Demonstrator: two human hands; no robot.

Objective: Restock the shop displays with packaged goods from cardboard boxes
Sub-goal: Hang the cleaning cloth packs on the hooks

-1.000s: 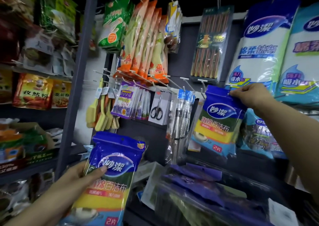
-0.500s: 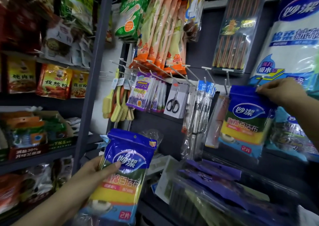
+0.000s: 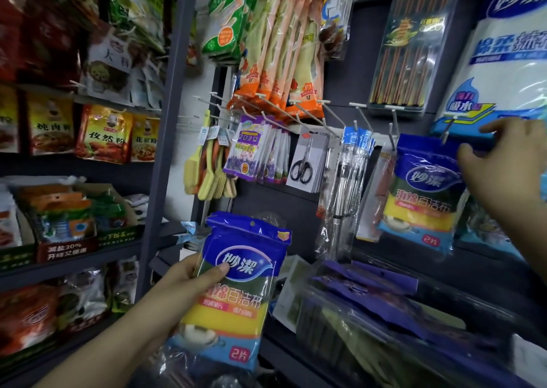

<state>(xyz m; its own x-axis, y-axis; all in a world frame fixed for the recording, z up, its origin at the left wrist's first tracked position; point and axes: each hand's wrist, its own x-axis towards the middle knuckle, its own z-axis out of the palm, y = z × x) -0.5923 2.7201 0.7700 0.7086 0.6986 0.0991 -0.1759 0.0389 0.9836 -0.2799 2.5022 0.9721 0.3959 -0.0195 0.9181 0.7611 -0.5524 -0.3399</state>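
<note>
Red and yellow seasoning packets (image 3: 102, 134) hang along the shelves at far left, above a cardboard display box (image 3: 66, 219) of pouches. Next comes a grey upright post (image 3: 165, 139), then yellow brushes (image 3: 207, 174) and purple sachets (image 3: 251, 153) on wall hooks, with orange glove packs (image 3: 281, 62) above them. Low in the middle, the left hand (image 3: 189, 287) grips a blue scouring-pad pack (image 3: 236, 293), thumb across its front and fingers curled behind, holding it upright below the hooks. Further right hang carded scissors (image 3: 305, 162) and clear-wrapped steel tools (image 3: 346, 186). A second blue scouring-pad pack (image 3: 423, 192) hangs from a hook (image 3: 447, 130) on the dark panel. Just beside it, the right hand (image 3: 509, 162) is spread, fingers apart and holding nothing, near the pack's top edge. Below lie more purple-topped packs (image 3: 379, 304) in clear wrap.
</note>
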